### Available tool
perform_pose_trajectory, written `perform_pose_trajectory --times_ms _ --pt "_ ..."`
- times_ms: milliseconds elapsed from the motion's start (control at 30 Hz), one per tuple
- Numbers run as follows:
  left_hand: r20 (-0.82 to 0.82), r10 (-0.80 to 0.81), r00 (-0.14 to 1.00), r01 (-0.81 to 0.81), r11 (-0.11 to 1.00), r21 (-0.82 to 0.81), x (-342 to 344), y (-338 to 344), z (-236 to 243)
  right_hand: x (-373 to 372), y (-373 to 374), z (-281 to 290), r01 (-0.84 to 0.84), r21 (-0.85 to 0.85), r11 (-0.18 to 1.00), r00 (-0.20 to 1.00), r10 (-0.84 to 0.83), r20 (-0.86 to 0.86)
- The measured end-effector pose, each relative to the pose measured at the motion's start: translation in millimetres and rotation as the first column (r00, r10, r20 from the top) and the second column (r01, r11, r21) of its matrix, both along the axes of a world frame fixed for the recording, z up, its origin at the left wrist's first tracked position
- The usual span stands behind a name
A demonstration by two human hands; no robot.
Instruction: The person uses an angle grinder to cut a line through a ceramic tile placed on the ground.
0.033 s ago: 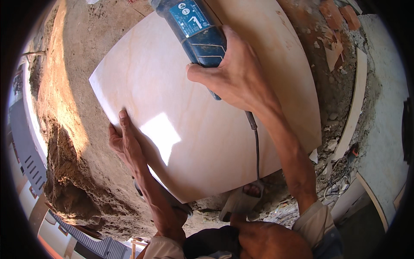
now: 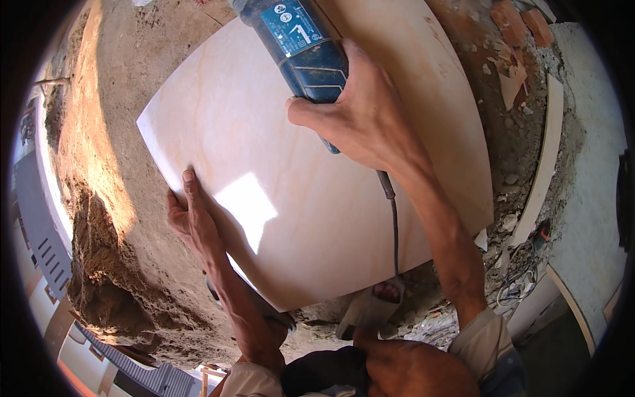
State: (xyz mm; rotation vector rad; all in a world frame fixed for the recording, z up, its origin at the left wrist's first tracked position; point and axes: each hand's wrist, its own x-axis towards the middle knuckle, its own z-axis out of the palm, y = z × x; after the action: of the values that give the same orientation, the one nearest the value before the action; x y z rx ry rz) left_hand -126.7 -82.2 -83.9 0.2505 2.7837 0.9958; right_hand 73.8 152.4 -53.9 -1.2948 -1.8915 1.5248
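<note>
A large glossy cream tile with faint orange veins [image 2: 258, 139] fills the middle, with a bright patch of light on it. My right hand [image 2: 354, 116] grips the body of a blue power tool, an angle grinder by its shape [image 2: 294, 40], over the tile's upper part. The tool's head is cut off by the top edge of the picture; its black cord [image 2: 395, 231] runs down across the tile. My left hand [image 2: 192, 212] holds the tile's left edge, thumb on top and fingers curled at the edge, partly hidden.
Rough concrete and sand [image 2: 99, 132] lie to the left. My sandaled foot [image 2: 370, 304] shows under the tile's lower edge. At the right are broken brick pieces [image 2: 509, 23], rubble, a pale strip [image 2: 542, 159], tangled wires [image 2: 512, 288] and a grey slab [image 2: 589, 185].
</note>
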Motion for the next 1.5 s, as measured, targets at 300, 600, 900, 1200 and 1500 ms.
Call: perform_pose_trajectory --times_ms 300,600,900,1200,1500 --pt "-0.017 -0.010 1.000 0.010 0.999 0.033 2 1 3 -2 5 16 -0.056 -0.128 0.990 0.995 0.067 0.081" --pt "-0.019 -0.032 0.999 0.033 0.997 0.074 1 1 1 -1 5 18 -0.063 -0.161 0.985 0.994 0.077 0.081" --pt "-0.023 -0.009 1.000 0.009 1.000 0.012 -1 -3 -1 -1 4 12 -0.068 -0.108 0.992 0.994 0.077 0.080" --pt "-0.010 -0.012 1.000 0.013 1.000 0.009 -4 -5 -3 0 4 8 -0.064 -0.076 0.995 0.995 0.069 0.072" --pt "-0.015 -0.007 1.000 0.007 1.000 0.004 0 -2 0 1 2 6 -0.057 -0.084 0.995 0.996 0.063 0.068"
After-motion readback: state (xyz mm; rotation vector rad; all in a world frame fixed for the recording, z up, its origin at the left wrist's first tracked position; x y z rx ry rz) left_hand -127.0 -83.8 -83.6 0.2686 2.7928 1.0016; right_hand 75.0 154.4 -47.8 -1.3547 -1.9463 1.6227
